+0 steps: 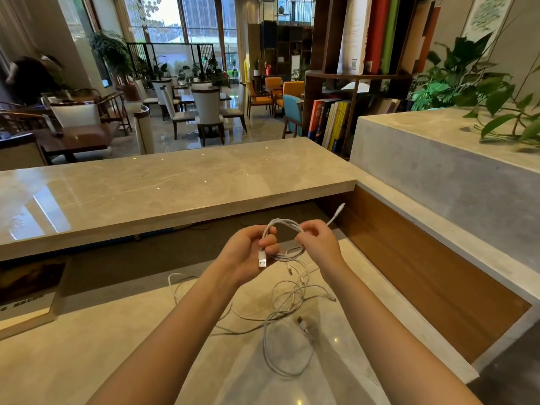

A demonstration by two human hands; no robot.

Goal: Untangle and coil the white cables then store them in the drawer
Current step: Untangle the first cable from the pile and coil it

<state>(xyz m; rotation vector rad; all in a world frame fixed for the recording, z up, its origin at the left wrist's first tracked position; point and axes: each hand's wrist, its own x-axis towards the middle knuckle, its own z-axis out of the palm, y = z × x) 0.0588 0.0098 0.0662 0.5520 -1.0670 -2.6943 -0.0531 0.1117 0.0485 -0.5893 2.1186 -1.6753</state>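
A white cable coil [283, 224] hangs in the air above the lower desk, held by both hands. My left hand [247, 252] grips the coil's left side, and a white USB plug [262, 261] sticks out below its fingers. My right hand [317, 244] pinches the coil's right side, with a loose cable end [336, 213] pointing up and to the right. Beneath the hands, a tangle of white cables [287, 314] lies spread on the pale desk surface [87, 355]. No drawer is visible.
A raised marble counter [163, 182] runs across in front of the desk. A wooden panel [423, 273] and a grey ledge [444, 176] with plants close the right side. A framed sign [26, 290] stands at the left. Chairs, tables and a bookshelf fill the room beyond.
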